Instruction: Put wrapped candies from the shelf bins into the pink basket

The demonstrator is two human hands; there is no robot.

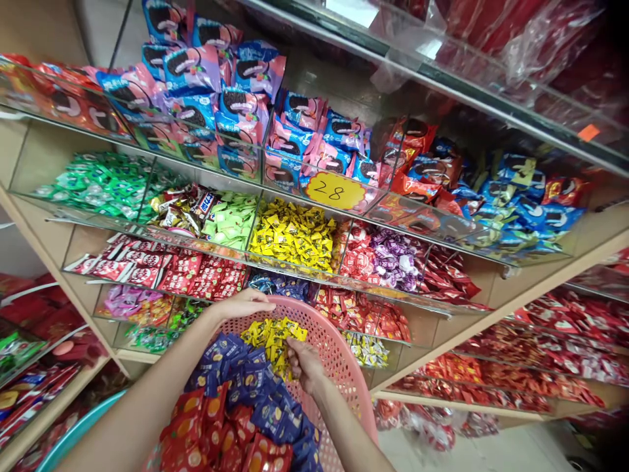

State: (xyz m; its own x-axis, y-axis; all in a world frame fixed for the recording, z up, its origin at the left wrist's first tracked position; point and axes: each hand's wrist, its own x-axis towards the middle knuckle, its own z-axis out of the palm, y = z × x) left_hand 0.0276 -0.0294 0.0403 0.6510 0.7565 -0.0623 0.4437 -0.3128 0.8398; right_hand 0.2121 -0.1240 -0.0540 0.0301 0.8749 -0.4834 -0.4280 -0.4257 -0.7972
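Note:
A pink perforated plastic basket [351,367] is in front of me at the foot of the shelves. My left hand [246,303] is closed over its far rim. Inside the basket, my right hand [305,364] has its fingers curled against a pile of small yellow-wrapped candies [269,331]; the fingertips are partly hidden among the wrappers. Dark blue packets [236,370] fill the middle of the basket. Red packets [216,426] with orange marks lie in the part nearest me.
Tilted shelves with clear dividers hold sorted sweets, including a bin of yellow candies [293,236] above the basket. A yellow price tag [336,191] reads 28. Blue and pink cookie packs [191,69] stack higher up. A teal tub rim [81,429] shows at lower left.

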